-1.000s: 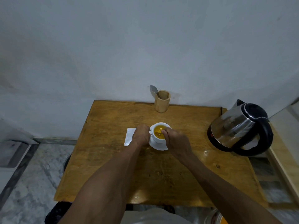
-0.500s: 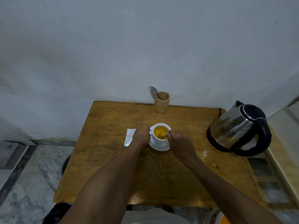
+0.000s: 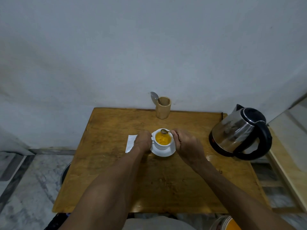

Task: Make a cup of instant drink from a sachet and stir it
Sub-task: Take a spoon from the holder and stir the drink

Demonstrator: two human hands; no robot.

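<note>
A white cup (image 3: 162, 146) full of orange-yellow drink stands on a white saucer (image 3: 166, 152) in the middle of the wooden table (image 3: 116, 163). My left hand (image 3: 142, 141) is curled around the cup's handle on its left side. My right hand (image 3: 186, 143) pinches a small spoon (image 3: 164, 131), whose bowl is lifted out of the liquid and hovers over the cup's far rim. A white sachet (image 3: 130, 143) lies flat on the table, partly hidden behind my left hand.
A steel and black electric kettle (image 3: 239, 131) sits at the table's right side. A wooden holder (image 3: 163, 107) with another spoon (image 3: 154, 96) stands at the back edge against the wall. A marble floor lies to the left.
The spoon was down in the drink; now my right hand has shifted right and raised the spoon's bowl above the far rim. My left hand stays on the cup.
</note>
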